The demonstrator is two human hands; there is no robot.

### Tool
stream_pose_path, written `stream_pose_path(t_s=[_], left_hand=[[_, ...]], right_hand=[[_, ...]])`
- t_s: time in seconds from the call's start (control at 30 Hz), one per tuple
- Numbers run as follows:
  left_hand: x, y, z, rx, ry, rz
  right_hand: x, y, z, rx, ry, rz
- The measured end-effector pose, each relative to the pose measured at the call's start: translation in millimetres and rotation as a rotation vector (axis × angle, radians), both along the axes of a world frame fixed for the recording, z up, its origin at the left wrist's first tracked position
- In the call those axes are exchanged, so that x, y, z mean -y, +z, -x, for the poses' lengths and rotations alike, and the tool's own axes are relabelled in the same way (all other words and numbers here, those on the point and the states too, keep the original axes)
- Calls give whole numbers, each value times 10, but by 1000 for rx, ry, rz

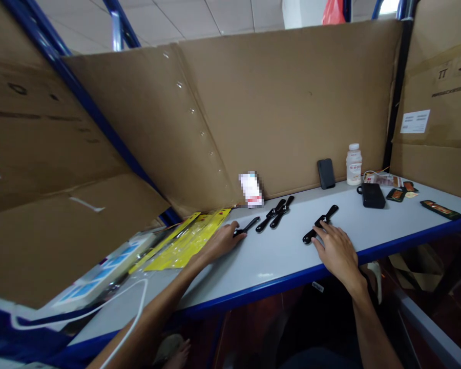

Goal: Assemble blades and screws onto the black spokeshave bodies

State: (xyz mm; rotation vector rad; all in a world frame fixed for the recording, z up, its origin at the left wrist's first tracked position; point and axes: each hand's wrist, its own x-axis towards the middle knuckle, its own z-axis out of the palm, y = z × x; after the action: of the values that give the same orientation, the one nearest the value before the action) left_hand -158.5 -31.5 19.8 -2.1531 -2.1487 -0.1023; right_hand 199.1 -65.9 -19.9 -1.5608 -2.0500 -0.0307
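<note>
My left hand [223,240] is closed round one end of a black spokeshave [251,224], which points away to the right; its middle is hidden by my fingers. On the right, my right hand [337,252] has its thumb and fingertips on the middle of another black spokeshave [332,212], which lies slantwise on the table. Between my hands, two more black spokeshaves [267,220] [279,217] lie side by side, touching or nearly so, their metal middles close together.
Yellow-backed clear packages [192,246] lie left of my left hand, beside a white-and-blue box [107,269]. A white cable [143,297] crosses my left forearm. Along the cardboard back wall [284,113] stand a lit phone [251,189], a dark phone [326,173], a bottle [354,166] and a black case [372,196].
</note>
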Motion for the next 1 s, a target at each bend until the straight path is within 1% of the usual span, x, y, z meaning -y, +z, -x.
stream_pose_path(t_s=[0.1,0.17,0.23,0.3,0.37,0.5,0.6,0.7,0.73,0.77,0.83,0.87,0.93,1.0], left_hand=[[-408,21,-105,-14,-44,7],[-618,26,-192,-6,-67,-15],[-758,25,-274,10,-97,-44],[-819,20,-356,23,-117,-78],[-804,4,-452,32,-144,-109],[-636,-75,-716,16,-255,-154],[-528,-157,-893,-4,-284,-130],[-493,-201,-970,18,-267,-90],[-487,-199,-980,36,-270,-103],[-479,-187,-990,61,-287,-135],[-444,-138,-1031,135,-359,-232],[-414,-105,-1067,183,-409,-276],[-329,-33,-1172,285,-540,-297],[-229,24,-1294,321,-649,-293]], right_hand=[[10,7,4,-3,2,4],[14,0,6,-7,-1,3],[11,-12,3,-12,-6,2],[6,-21,0,-10,-9,3],[5,-17,10,2,-14,3],[50,41,124,38,-43,-6],[117,114,242,24,-23,-2],[130,203,229,-152,106,-8],[105,231,182,-223,126,-27],[63,257,117,-278,109,-59],[-63,288,-34,-305,4,-127],[-139,290,-106,-282,-33,-132],[-281,271,-215,-188,-56,-64],[-371,236,-267,-72,-51,25]])
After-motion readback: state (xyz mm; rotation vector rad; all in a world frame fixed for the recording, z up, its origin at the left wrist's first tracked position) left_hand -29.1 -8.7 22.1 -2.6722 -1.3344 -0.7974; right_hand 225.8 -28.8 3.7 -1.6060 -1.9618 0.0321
